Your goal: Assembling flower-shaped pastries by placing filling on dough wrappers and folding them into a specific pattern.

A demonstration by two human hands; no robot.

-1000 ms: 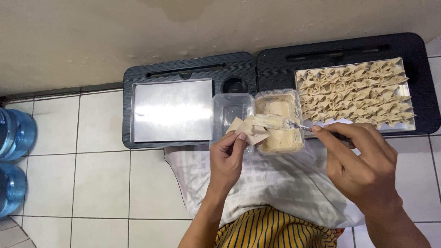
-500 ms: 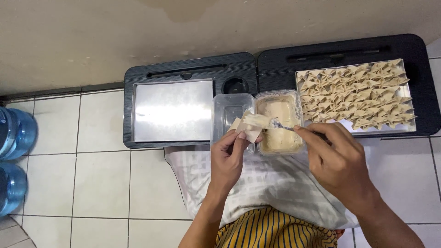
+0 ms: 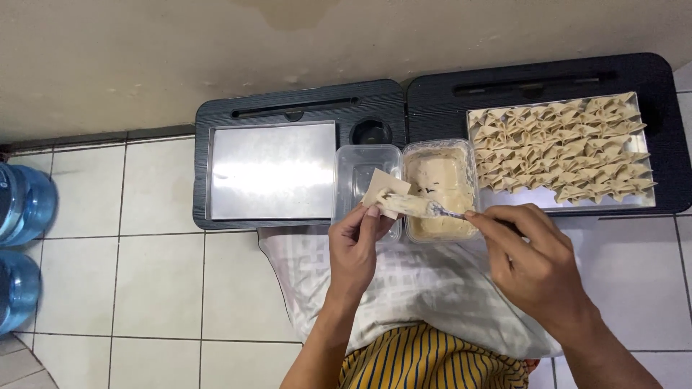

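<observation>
Your left hand [image 3: 355, 248] pinches a dough wrapper [image 3: 386, 193]; your right hand [image 3: 533, 266], at three o'clock, grips a utensil [image 3: 432, 209] whose handle is hidden, tip smeared with filling.

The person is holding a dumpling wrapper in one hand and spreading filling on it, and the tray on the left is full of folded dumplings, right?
Not quite. The head view shows the left tray bare; the folded dumplings fill the right tray. The left hand does hold the wrapper, and the right hand spreads filling.

Two trays [image 3: 272, 180], two tubs [image 3: 357, 162], two bottles [image 3: 25, 205]
</observation>
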